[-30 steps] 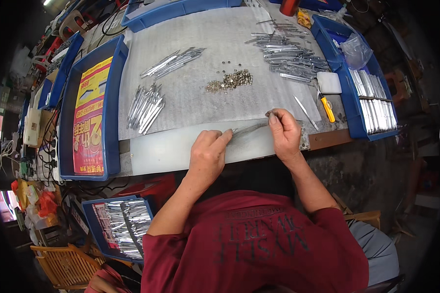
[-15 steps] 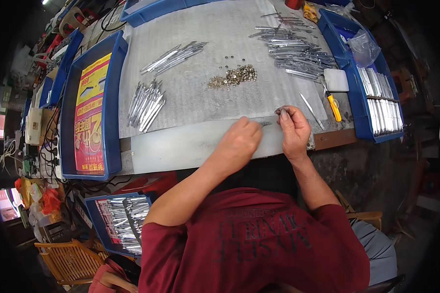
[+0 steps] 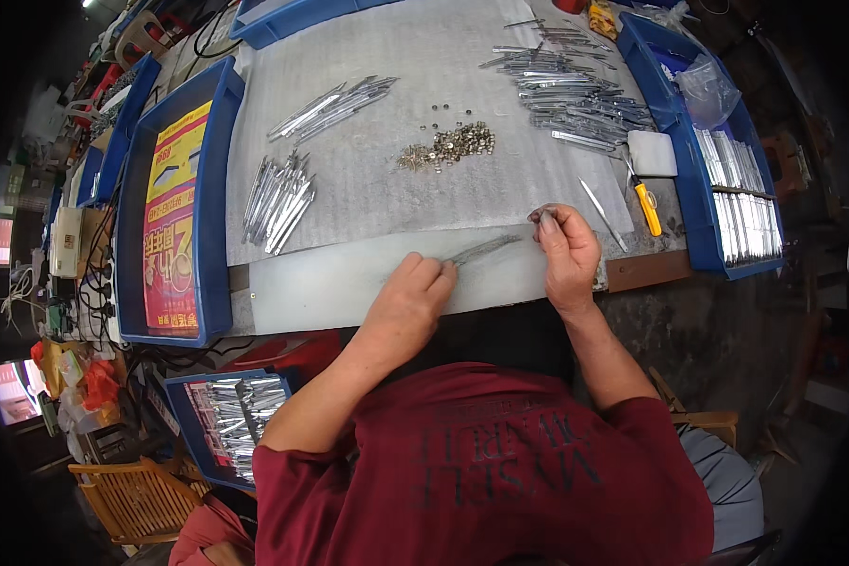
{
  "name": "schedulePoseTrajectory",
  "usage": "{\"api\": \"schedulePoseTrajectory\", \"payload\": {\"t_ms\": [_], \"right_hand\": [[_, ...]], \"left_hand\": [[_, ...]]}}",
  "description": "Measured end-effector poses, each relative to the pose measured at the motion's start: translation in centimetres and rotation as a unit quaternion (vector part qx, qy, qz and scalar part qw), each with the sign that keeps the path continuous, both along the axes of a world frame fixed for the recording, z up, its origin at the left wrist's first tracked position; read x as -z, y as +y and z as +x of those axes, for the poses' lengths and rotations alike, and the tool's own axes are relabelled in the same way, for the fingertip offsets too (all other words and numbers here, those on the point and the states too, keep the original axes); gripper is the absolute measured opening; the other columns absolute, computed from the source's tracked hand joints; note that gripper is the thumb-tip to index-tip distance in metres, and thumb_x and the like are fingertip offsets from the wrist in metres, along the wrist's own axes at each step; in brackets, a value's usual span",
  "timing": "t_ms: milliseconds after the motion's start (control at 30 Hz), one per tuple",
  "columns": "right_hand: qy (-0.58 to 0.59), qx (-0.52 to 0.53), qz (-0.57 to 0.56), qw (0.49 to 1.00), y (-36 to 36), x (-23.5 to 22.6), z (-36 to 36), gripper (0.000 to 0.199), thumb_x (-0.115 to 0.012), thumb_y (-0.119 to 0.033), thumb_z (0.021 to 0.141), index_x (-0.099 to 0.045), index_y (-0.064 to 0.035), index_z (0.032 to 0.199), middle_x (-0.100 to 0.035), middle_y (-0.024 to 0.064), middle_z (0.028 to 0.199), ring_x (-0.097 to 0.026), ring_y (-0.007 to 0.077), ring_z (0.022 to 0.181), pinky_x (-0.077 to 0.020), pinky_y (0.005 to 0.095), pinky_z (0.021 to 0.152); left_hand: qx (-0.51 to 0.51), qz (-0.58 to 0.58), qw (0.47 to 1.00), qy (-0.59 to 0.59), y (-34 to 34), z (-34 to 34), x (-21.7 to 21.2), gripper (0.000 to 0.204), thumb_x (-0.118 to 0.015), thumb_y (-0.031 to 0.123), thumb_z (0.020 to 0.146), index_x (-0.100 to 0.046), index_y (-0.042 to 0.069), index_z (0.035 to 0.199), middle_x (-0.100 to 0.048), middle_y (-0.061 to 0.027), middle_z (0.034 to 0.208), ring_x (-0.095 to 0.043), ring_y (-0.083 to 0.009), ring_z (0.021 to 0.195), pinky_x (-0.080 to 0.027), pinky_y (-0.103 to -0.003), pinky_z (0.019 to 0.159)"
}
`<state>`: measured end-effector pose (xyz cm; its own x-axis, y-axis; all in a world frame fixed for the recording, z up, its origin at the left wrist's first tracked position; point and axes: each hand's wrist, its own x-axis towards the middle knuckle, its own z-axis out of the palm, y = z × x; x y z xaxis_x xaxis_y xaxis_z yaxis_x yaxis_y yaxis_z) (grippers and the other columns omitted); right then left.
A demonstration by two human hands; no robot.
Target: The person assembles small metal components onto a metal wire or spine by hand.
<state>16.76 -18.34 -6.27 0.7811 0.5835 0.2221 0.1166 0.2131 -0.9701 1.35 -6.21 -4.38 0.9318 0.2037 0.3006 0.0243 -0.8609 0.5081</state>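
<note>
Two bare hands engaged in close handwork over a pale board (image 3: 321, 292), at the centre of the frame. The left hand (image 3: 407, 307) lies over the board with fingers curled; whether they grip anything cannot be told. The right hand (image 3: 572, 255), at the board's right end, has thumb and forefinger drawn together; a part between their dark tips cannot be made out. Dark grey streaks (image 3: 486, 248) cross the board between the hands, whether marks or thin parts being unclear. Upper centre: loose brass-coloured rings (image 3: 457, 143) on a grey sheet (image 3: 368, 189). Centre right: a single metal strip (image 3: 602, 215) beside a yellow-handled screwdriver (image 3: 648, 209). The step in hand appears to be fingertip handling at the board; the next move would seem to call for a light, exact pinch, such parts being small and loose.
</note>
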Motion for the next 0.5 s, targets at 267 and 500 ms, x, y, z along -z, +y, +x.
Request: {"api": "schedulePoseTrajectory", "payload": {"t_ms": [267,500], "right_hand": [[0.024,0.004,0.007,1.0,0.0,0.0,-0.5,0.012,-0.047,-0.006,0.084,-0.053,0.0024,0.09,-0.05,-0.0008,0.073,-0.041,0.003,0.064,-0.0346,0.0167,0.057],[0.053,-0.006,0.042,0.998,-0.1,1.3,0.1,0.012,-0.048,-0.008,0.085,-0.053,0.002,0.089,-0.05,0.0001,0.073,-0.04,0.0044,0.062,-0.0328,0.0173,0.055]], "left_hand": [[0.059,0.045,0.994,-0.078,-2.4,5.8,1.4,0.023,-0.049,-0.003,0.061,-0.052,-0.006,0.083,-0.048,-0.0126,0.076,-0.046,-0.0259,0.071,-0.042,-0.034,0.065],[-0.08,-0.012,0.981,-0.176,1.7,2.4,1.4,0.029,-0.048,-0.008,0.061,-0.056,-0.001,0.089,-0.053,-0.0155,0.08,-0.051,-0.0318,0.076,-0.044,-0.037,0.066]]}}
